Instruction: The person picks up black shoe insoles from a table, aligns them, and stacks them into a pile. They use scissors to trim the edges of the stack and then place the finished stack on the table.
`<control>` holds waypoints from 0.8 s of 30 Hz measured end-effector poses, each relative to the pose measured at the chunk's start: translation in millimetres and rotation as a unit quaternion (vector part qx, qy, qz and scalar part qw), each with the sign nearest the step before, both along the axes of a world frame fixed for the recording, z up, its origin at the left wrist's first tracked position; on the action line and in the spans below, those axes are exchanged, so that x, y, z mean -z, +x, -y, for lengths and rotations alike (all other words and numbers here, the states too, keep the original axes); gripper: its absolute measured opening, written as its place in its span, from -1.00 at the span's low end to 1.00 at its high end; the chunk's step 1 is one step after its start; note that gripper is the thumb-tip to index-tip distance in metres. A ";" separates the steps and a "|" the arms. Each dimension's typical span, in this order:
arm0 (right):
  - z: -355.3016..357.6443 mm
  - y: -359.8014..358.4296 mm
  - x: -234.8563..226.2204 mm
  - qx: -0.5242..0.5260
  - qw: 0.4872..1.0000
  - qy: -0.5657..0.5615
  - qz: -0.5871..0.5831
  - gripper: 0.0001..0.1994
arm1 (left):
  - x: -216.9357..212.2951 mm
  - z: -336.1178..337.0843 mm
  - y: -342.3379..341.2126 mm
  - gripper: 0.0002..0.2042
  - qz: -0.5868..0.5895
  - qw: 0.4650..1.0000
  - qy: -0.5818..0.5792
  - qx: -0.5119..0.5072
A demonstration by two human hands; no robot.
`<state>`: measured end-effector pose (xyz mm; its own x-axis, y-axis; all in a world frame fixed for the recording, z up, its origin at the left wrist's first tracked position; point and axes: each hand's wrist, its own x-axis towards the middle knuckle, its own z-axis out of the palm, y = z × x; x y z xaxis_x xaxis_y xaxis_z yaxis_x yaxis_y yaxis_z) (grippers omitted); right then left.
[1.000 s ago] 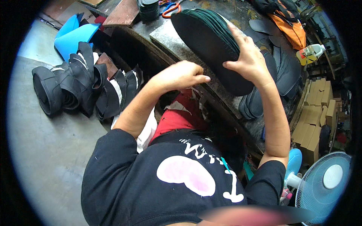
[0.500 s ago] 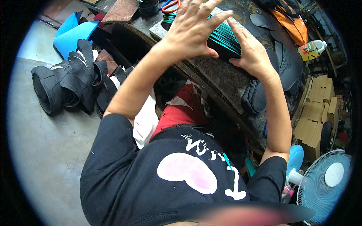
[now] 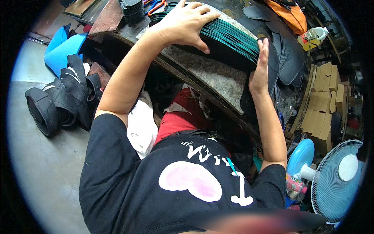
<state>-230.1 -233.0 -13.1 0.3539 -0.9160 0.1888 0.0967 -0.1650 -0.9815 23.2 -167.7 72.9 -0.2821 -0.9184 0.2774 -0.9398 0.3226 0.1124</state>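
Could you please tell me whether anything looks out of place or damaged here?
Yes, a teal strip lies on the front of the black shirt, apart from the teal-edged stack between the left hand and right hand; it looks like a stray scrap.

We steady a thick stack of thin, sole-shaped sheets (image 3: pixel 230 37), tilted on its side over a speckled grey slab (image 3: pixel 210 76) on the table (image 3: pixel 230 7), its close-packed teal-green edges turned upward, broad black face toward us, left part partly hidden.
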 end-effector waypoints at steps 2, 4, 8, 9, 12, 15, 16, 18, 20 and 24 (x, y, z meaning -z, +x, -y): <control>10.2 5.9 -3.7 0.008 0.998 -0.044 -0.053 -0.12 | -1.7 -0.9 -0.7 0.00 0.007 1.000 -0.001 -0.006; 36.3 8.8 -17.5 0.000 0.974 -0.151 -0.171 -0.09 | -1.9 -3.5 -1.2 0.01 0.015 1.000 -0.001 -0.019; 51.1 7.0 -36.9 0.043 0.830 -0.463 -0.309 -0.05 | -0.4 -6.7 -4.4 0.02 0.019 0.999 0.012 -0.026; 49.1 11.6 -37.1 0.015 0.783 -0.492 -0.380 -0.04 | -1.1 -6.3 -4.8 0.01 0.021 0.999 0.019 -0.030; 42.9 31.7 -33.4 -0.059 0.712 -0.542 -0.442 0.06 | -5.5 -7.0 -1.9 0.01 0.020 0.999 0.021 -0.016; 45.6 32.8 -31.7 -0.067 0.732 -0.518 -0.438 0.05 | -14.4 -3.5 15.0 0.00 -0.024 0.998 0.027 0.050; 46.0 30.8 -30.9 -0.069 0.726 -0.529 -0.434 0.07 | -13.6 -7.1 20.6 -0.01 -0.007 0.999 0.032 0.006; 49.8 25.3 -34.2 -0.107 0.725 -0.532 -0.424 0.07 | -9.3 -8.9 28.7 -0.05 -0.026 1.000 0.002 -0.009; 51.8 23.6 -40.6 -0.118 0.751 -0.538 -0.364 0.07 | -2.5 -7.4 31.3 -0.08 -0.045 0.999 -0.015 -0.016; 48.2 25.9 -57.6 -0.128 0.767 -0.463 -0.425 0.06 | 1.3 -9.9 30.5 -0.10 -0.058 0.996 -0.059 0.019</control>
<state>-204.2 -281.2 44.5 0.8558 -0.4085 0.3173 -0.3680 -0.9119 -0.1815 53.7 -157.8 71.6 -0.2751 -0.8672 0.4150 -0.9099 0.3742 0.1789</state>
